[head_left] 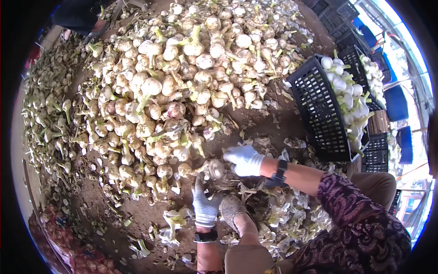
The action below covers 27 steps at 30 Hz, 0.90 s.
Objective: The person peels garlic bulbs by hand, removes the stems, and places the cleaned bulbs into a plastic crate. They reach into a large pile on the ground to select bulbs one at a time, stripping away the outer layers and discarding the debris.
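A garlic bulb (214,169), slightly blurred, lies between my two gloved hands at the near edge of a large heap of garlic bulbs (150,86). My left hand (206,204), in a white-grey glove, is just below the bulb, with its thumb and fingers apart and nothing between them. On the bulb's right is my right hand (244,160), in a white glove and blurred at the fingertips; whether it grips anything I cannot make out. Loose peeled skins (278,212) cover the ground under my right forearm.
A black crate (319,109) of cleaned garlic stands at the right, with more crates (376,150) behind it. My shoe (232,212) is beside my left hand. Red net bags (57,233) lie at lower left. Another person's leg (77,18) shows at upper left.
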Available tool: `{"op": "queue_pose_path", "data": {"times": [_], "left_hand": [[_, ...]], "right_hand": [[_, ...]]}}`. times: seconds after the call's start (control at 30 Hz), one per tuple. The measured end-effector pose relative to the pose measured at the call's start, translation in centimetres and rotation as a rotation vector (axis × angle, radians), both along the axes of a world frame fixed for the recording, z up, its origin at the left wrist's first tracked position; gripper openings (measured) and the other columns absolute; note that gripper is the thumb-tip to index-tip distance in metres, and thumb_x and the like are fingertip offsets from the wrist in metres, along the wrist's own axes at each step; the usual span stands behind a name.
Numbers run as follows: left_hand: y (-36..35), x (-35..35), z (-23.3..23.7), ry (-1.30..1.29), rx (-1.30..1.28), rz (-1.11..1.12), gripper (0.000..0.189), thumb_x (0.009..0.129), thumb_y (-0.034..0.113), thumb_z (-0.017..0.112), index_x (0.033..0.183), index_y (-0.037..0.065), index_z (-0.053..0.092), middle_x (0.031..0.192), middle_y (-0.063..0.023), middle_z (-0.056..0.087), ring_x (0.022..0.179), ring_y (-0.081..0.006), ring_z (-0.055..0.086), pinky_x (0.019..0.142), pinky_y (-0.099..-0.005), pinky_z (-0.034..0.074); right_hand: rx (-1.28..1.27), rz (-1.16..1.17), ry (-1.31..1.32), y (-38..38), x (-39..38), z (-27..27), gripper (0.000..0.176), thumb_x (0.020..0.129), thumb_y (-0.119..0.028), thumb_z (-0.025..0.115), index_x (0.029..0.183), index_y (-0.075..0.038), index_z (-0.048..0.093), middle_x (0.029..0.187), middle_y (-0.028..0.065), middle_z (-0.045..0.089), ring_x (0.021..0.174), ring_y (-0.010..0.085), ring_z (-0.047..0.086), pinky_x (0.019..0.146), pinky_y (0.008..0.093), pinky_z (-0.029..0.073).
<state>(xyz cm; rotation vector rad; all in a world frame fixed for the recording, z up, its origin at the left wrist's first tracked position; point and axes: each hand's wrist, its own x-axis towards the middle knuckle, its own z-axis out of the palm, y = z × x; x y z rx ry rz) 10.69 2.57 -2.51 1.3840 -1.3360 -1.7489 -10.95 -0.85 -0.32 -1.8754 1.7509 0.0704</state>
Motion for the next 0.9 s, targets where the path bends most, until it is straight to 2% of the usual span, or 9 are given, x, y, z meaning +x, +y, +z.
{"op": "queue_pose_path", "data": {"times": [0.13, 0.2, 0.23, 0.27, 0.33, 0.43, 0.73, 0.8, 0.9], "left_hand": [[-0.4, -2.4, 1.5, 0.452, 0.178, 0.001, 0.081, 0.064, -0.014, 0.062, 0.136, 0.0, 0.029, 0.112, -0.0115, 0.055, 0.096, -0.0183, 0.057, 0.085, -0.0306, 0.048], [-0.1, -2.4, 1.7, 0.636, 0.359, 0.092, 0.08, 0.06, -0.013, 0.066, 0.132, 0.001, 0.035, 0.108, -0.0108, 0.057, 0.097, -0.0203, 0.057, 0.088, -0.0325, 0.046], [-0.1, -2.4, 1.1, 0.783, 0.315, 0.104, 0.076, 0.059, -0.011, 0.069, 0.128, 0.001, 0.04, 0.105, -0.0105, 0.057, 0.096, -0.0214, 0.058, 0.085, -0.0309, 0.048], [0.1, -2.4, 1.2, 0.782, 0.309, 0.11, 0.076, 0.059, -0.011, 0.069, 0.128, 0.001, 0.04, 0.105, -0.0105, 0.057, 0.096, -0.0214, 0.058, 0.085, -0.0309, 0.048], [0.0, -3.0, 3.8, 0.78, 0.397, 0.237, 0.076, 0.059, -0.009, 0.07, 0.127, 0.001, 0.04, 0.102, -0.0096, 0.057, 0.093, -0.0218, 0.058, 0.083, -0.0292, 0.05], [0.5, -3.7, 3.6, 0.527, 0.19, 0.156, 0.068, 0.063, -0.008, 0.069, 0.124, 0.0, 0.041, 0.103, -0.0107, 0.057, 0.091, -0.0197, 0.059, 0.082, -0.0298, 0.05], [0.8, -4.7, 5.2, -0.444, -0.707, -0.093, 0.065, 0.059, -0.001, 0.071, 0.12, -0.002, 0.046, 0.106, -0.016, 0.051, 0.093, -0.0258, 0.057, 0.079, -0.0336, 0.048], [0.9, -4.8, 5.3, -0.419, -0.658, -0.078, 0.062, 0.062, -0.003, 0.069, 0.12, -0.002, 0.047, 0.106, -0.0139, 0.053, 0.094, -0.0229, 0.058, 0.08, -0.0325, 0.049], [0.6, -4.6, 5.6, 0.246, 0.097, 0.178, 0.06, 0.063, -0.005, 0.072, 0.118, -0.005, 0.048, 0.108, -0.0122, 0.058, 0.096, -0.0181, 0.058, 0.084, -0.0291, 0.048]], "right_hand": [[-0.071, 0.317, -0.108, 1.0, -1.0, 3.4, 0.035, 0.066, -0.008, 0.064, 0.101, -0.008, 0.06, 0.096, 0.011, 0.059, 0.081, 0.0318, 0.062, 0.071, 0.0373, 0.052], [-0.424, 0.076, -0.665, 0.8, -1.6, 2.7, 0.04, 0.065, -0.007, 0.067, 0.104, -0.009, 0.058, 0.104, 0.01, 0.057, 0.081, 0.0271, 0.063, 0.072, 0.0389, 0.052], [-0.357, -0.13, -0.938, 0.7, -1.5, 2.8, 0.045, 0.07, -0.008, 0.069, 0.113, -0.009, 0.056, 0.107, 0.0068, 0.057, 0.084, 0.0228, 0.062, 0.075, 0.0341, 0.051], [0.104, -0.587, -1.122, 2.1, -1.6, 3.6, 0.049, 0.077, -0.017, 0.07, 0.122, -0.009, 0.051, 0.104, 0.0041, 0.056, 0.091, 0.0174, 0.058, 0.082, 0.0307, 0.048], [0.362, -0.76, -1.293, 3.1, -1.0, 4.1, 0.051, 0.083, -0.023, 0.067, 0.128, -0.008, 0.046, 0.101, 0.0032, 0.055, 0.095, 0.0141, 0.053, 0.087, 0.0275, 0.044], [0.09, -0.738, -1.279, 4.1, 1.8, 3.1, 0.051, 0.083, -0.022, 0.066, 0.126, -0.003, 0.047, 0.103, 0.0017, 0.057, 0.096, 0.011, 0.052, 0.086, 0.0262, 0.043], [0.085, -0.813, -1.422, 5.0, 1.9, 2.1, 0.047, 0.08, -0.012, 0.066, 0.123, -0.003, 0.05, 0.106, 0.0037, 0.059, 0.092, 0.0106, 0.054, 0.084, 0.0259, 0.045], [0.12, -0.838, -1.498, 5.0, 1.7, 2.1, 0.047, 0.08, -0.012, 0.066, 0.124, -0.004, 0.051, 0.108, 0.0034, 0.059, 0.094, 0.0103, 0.054, 0.085, 0.0254, 0.045], [0.146, -0.79, -1.53, 4.8, 1.5, 3.2, 0.047, 0.078, -0.008, 0.066, 0.123, -0.004, 0.051, 0.102, 0.0001, 0.057, 0.095, 0.0102, 0.052, 0.086, 0.0247, 0.043]]}}
